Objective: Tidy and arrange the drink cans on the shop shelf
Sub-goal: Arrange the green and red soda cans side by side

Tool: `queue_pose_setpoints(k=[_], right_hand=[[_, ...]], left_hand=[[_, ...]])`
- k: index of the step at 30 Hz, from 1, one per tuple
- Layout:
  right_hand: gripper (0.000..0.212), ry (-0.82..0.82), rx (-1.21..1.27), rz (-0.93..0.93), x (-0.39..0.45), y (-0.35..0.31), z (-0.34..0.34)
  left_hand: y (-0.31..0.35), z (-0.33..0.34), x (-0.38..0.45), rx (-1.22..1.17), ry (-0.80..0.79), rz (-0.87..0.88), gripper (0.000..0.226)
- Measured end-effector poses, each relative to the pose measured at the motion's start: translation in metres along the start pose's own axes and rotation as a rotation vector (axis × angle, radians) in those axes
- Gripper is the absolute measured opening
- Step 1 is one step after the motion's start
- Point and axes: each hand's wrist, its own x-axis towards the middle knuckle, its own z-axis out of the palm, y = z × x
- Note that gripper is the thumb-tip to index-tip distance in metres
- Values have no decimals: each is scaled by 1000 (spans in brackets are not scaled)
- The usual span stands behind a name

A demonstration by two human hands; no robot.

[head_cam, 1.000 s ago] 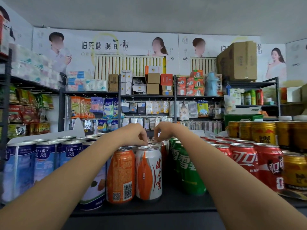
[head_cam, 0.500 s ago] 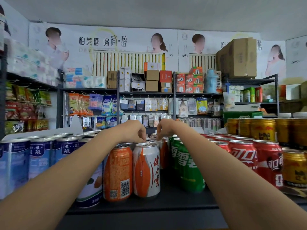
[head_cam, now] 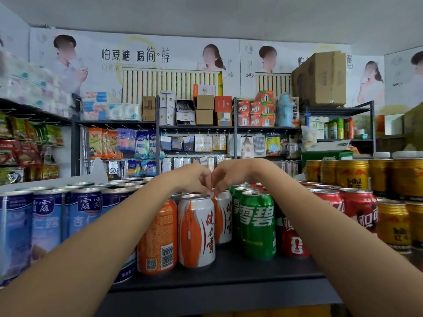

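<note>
Centrally, the left hand [head_cam: 190, 177] and the right hand [head_cam: 231, 175] are shown side by side, fingertips nearly touching, both reached over the cans at the middle of the shelf [head_cam: 229, 271]. The fingers of each hand are curled downward, and their tips are seen at the rim of the white-and-orange can behind [head_cam: 223, 216], which stands second in its row; whether the rim is actually pinched cannot be told, since the fingertips are partly hidden by the front can's top. Directly in front, the front white-and-orange can [head_cam: 196, 229] is set upright near the shelf edge, its printed face turned forward. Touching it on the left, an orange can [head_cam: 158, 239] is placed with its barcode and square code outward, partly covered by the left forearm. To the right, a green can [head_cam: 257, 223] is stood upright at the head of a green row, and a red can [head_cam: 289, 236] is seen just beside it, largely covered by the right forearm. Further right, more red cans [head_cam: 358, 209] are ranged in rows, with gold cans [head_cam: 392, 225] beyond them and a second tier of gold cans stacked behind. At the far left, blue cans [head_cam: 48, 220] are lined along the shelf front in several rows. Behind the shelf, dark metal racks [head_cam: 196, 128] are shown, hung with packets and loaded with small boxes, and a large cardboard box [head_cam: 325, 76] is set on the upper right rack.
</note>
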Motion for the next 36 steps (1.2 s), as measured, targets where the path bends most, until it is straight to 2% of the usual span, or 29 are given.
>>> queue_pose_setpoints(k=[3,5,7,11,13,18,23,27,30,32,36], right_hand=[[39,-33,-94,47,1,0,1],[42,-15,-69,69,0,0,4],[40,43,-50,78,-1,-2,8],[39,127,-105,115,-1,-7,16],[40,147,-128,133,-1,-10,17],[40,208,-170,146,-9,-19,22],[37,284,-138,107,-37,-18,17],[36,181,15,66,-63,-15,12],[49,115,18,82,-73,-15,13],[57,146,-24,97,-75,-15,18],[60,265,-57,111,-73,-14,31]], left_hand=[[1,-3,0,137,28,-9,9],[4,-6,-5,186,79,-5,2],[4,-10,-12,170,86,-13,11],[3,-26,-34,163,-83,-39,35],[8,-32,-44,152,-119,-38,44],[23,-34,-56,268,-286,-86,45],[20,-29,-58,60,-272,-32,41],[21,-20,-50,-72,-311,6,41],[24,-12,-41,-146,-279,62,38],[23,-8,-36,-167,-246,83,36],[23,-6,-33,-60,-174,122,30]])
